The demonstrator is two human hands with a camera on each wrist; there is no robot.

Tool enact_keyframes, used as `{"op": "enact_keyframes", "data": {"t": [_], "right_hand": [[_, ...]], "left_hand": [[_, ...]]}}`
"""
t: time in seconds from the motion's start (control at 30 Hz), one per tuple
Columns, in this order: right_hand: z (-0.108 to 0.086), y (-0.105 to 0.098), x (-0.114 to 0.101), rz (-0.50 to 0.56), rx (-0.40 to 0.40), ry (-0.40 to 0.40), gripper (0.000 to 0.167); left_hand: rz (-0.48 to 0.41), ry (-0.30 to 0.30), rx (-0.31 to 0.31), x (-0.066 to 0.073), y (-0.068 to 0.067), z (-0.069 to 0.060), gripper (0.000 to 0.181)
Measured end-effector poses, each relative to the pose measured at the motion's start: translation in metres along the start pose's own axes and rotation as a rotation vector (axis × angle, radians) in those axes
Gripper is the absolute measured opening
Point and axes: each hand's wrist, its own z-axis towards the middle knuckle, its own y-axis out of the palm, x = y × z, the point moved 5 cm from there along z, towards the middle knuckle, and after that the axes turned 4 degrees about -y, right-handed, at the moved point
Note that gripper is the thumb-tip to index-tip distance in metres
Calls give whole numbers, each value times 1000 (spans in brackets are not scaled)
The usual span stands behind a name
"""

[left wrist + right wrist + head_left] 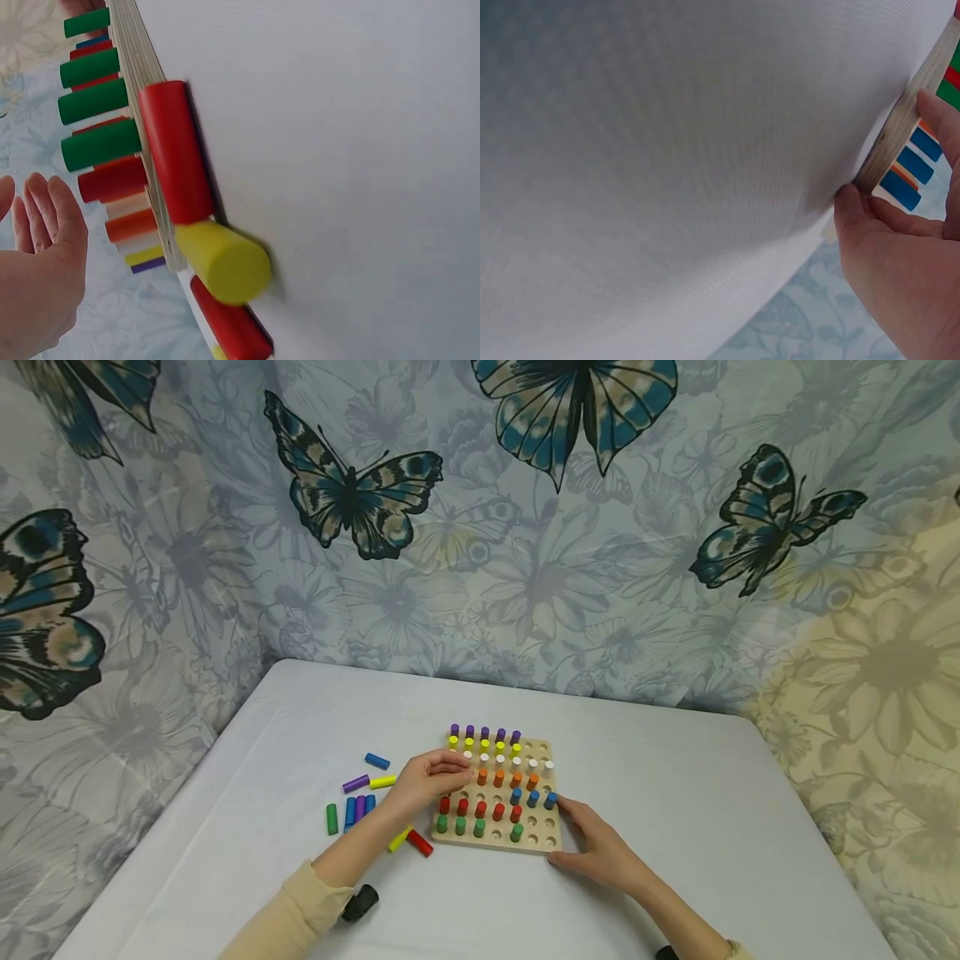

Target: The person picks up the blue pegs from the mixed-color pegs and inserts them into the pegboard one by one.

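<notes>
- A pale wooden rectangular pegboard, studded with upright coloured cylindrical pegs, is set on the table; its near right corner is grasped between thumb and curved fingers of the right hand.
- The left hand is poised over its left side, fingers shown released in the left wrist view.
- There, a second loose red cylindrical peg is revealed, unseen from the head.
- Broad white cloth is left rightward, up to the table's edge.
</notes>
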Motion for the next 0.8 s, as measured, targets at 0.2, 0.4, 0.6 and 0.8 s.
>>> {"op": "enact_keyframes", "data": {"t": [0.2,0.4,0.6,0.8], "right_hand": [[1,0,1,6,-2,5,89],[1,0,1,9,-3,3,89],[1,1,2,12,-7,-2,89],[0,1,3,3,-1,-7,88]], "left_hand": [[12,-7,46,-2,-18,-3,33],[29,-26,112,-4,-36,-7,29],[31,-45,159,-8,-49,-12,30],[45,-50,183,-13,-63,-19,31]]}}
